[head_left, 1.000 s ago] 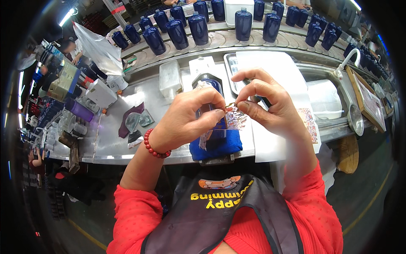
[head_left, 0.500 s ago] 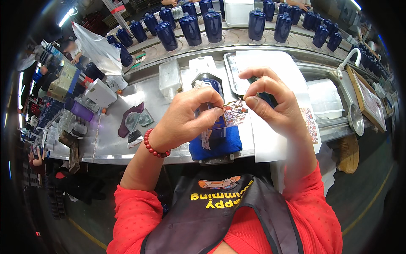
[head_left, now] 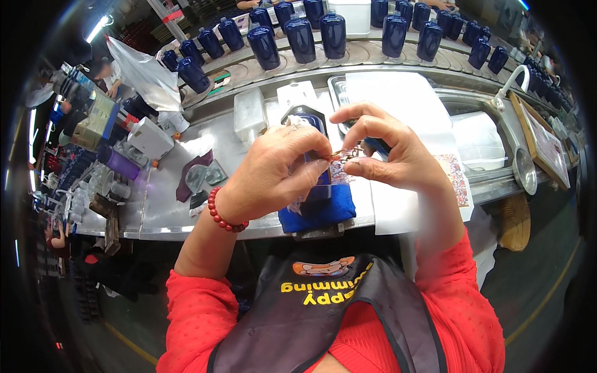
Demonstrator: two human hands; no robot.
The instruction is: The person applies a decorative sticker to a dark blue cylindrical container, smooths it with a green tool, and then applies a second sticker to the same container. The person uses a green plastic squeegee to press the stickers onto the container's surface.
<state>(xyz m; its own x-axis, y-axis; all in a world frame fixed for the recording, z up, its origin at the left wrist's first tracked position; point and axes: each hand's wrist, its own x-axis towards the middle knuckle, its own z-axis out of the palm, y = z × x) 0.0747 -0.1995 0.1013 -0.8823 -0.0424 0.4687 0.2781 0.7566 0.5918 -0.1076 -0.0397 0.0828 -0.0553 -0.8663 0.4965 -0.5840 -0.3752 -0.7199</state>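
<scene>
Looks mid-step to me. The patterned film is off any backing I can see and up in the fingers — not laid flat on anything yet. Settling that piece is what appears left; can't judge how much more beyond it.

Left hand: thumb and forefinger pinched together on the film's left edge. Right hand: thumb and forefinger curled around the film's right side, other fingers arched; can't tell whether those tips actually grip it.

Film position: between the two sets of fingertips, bunched rather than flat, partly hidden by the fingers. It sits in front of the dark blue bottle from this view; contact with the bottle not readable. Bottle lies just behind the left hand, near a folded blue cloth.

Another patterned sheet lies on the white paper, right of the right hand — untouched.
</scene>
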